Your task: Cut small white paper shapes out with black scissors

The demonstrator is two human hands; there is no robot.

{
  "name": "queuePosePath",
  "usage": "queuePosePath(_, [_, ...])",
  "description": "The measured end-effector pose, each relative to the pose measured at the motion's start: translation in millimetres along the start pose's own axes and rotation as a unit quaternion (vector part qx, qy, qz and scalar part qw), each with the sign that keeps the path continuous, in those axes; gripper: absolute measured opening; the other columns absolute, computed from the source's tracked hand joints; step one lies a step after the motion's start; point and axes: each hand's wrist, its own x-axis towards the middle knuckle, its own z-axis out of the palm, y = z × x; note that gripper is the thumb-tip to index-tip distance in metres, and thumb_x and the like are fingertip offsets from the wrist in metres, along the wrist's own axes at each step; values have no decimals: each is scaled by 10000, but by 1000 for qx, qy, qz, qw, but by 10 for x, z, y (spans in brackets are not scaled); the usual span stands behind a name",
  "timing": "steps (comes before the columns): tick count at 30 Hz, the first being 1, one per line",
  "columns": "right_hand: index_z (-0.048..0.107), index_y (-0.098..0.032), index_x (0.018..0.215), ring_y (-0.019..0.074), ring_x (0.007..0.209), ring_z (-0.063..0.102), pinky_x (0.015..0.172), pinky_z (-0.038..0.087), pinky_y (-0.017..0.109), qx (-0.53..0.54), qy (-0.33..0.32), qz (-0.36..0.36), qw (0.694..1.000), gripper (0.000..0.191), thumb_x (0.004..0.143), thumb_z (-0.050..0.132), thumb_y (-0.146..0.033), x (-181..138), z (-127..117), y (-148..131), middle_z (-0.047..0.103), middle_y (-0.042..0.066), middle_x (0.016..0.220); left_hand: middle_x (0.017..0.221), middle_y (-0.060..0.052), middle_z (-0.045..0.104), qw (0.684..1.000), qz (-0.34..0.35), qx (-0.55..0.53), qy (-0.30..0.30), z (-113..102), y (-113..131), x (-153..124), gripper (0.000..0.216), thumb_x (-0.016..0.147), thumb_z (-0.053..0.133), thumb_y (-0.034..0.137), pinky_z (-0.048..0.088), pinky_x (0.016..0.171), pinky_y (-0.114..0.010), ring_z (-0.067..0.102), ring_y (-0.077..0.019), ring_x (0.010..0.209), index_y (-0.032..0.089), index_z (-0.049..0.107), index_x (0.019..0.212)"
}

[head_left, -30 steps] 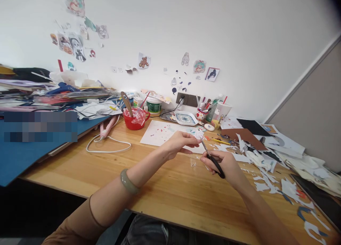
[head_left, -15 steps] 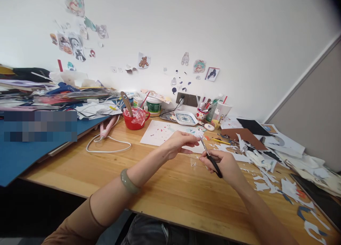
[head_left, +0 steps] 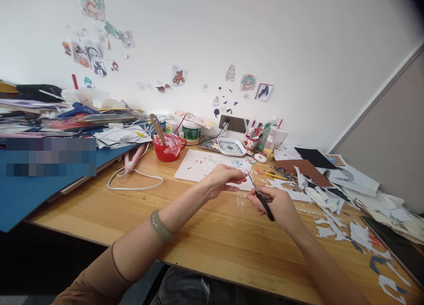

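Observation:
Between the fingertips of my left hand (head_left: 227, 179) is a small whitish paper cutout (head_left: 245, 167), its printed details too small to read. My right hand (head_left: 276, 204) is wrapped around the black handles of a pair of scissors (head_left: 264, 204). The scissor blades point up and away, their tips touching or right beside the cutout's edge. Behind the hands, a white sheet (head_left: 195, 165) with small coloured pieces lies on the wooden table (head_left: 205, 234). A small clear scrap (head_left: 240, 203) rests under the hands.
A red pot (head_left: 168, 152) holding crumpled plastic stands back left, near a corded pink tool (head_left: 133, 158). A patterned tray (head_left: 231, 146) and a pen cup (head_left: 251, 141) are at the back. Paper offcuts (head_left: 326, 231) litter the right side. Piled materials (head_left: 76, 112) cover the blue board.
Both hands hold nearly the same place. The scissors and right hand have shifted slightly left, and the cutout has turned or moved a little left in my left fingers.

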Motion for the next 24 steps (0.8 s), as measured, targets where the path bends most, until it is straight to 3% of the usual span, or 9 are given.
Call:
queuePosePath(10, [540, -178, 679, 96, 409, 433, 417, 365, 206, 24, 28, -8, 999, 269, 653, 598, -439, 22, -13, 33, 457, -45, 451, 741, -46, 603, 1000, -5, 11, -10, -7, -19, 2, 237, 523, 685, 306, 430, 581, -222, 514, -113, 713, 142, 625, 683])
queuePosePath(14, [534, -170, 680, 91, 411, 437, 413, 364, 201, 34, 37, 3, 999, 266, 659, 594, -429, 25, -47, 16, 462, -38, 470, 811, -79, 618, 990, 52, 128, -6, -95, -61, 85, 290, 576, 632, 368, 442, 573, -229, 528, -151, 785, 137, 626, 751])
queuePosePath(16, [533, -168, 679, 88, 415, 442, 409, 364, 195, 44, 45, 8, 998, 267, 662, 589, -429, 21, -74, -2, 467, -36, 479, 833, -72, 629, 963, 78, 259, 11, -164, -102, 160, 283, 636, 563, 363, 442, 582, -229, 543, -156, 793, 141, 624, 801])
queuePosePath(17, [533, -168, 679, 88, 418, 446, 408, 365, 192, 49, 50, 9, 998, 269, 661, 588, -430, 17, -86, -12, 469, -35, 482, 822, -59, 635, 927, 95, 361, 32, -201, -125, 200, 275, 670, 519, 354, 436, 584, -226, 551, -150, 770, 149, 627, 818])
queuePosePath(18, [534, -167, 678, 88, 419, 449, 408, 366, 189, 53, 52, 8, 997, 270, 661, 586, -432, 14, -95, -21, 470, -36, 482, 775, -35, 640, 871, 103, 476, 65, -239, -148, 238, 255, 681, 495, 346, 429, 586, -229, 559, -144, 724, 171, 635, 802])
queuePosePath(21, [540, -163, 666, 85, 406, 444, 396, 361, 185, 52, 53, 2, 997, 267, 658, 585, -426, 10, -106, -41, 466, -39, 468, 785, -47, 640, 816, 105, 558, 112, -343, -209, 330, 195, 653, 500, 255, 406, 659, -277, 554, -179, 756, 180, 654, 747])
queuePosePath(24, [544, -159, 662, 81, 398, 442, 395, 364, 182, 48, 50, 0, 998, 245, 655, 593, -399, 12, -100, -48, 470, -40, 460, 773, -33, 646, 781, 92, 608, 110, -417, -243, 383, 162, 626, 519, 243, 395, 651, -261, 555, -179, 760, 211, 659, 702])
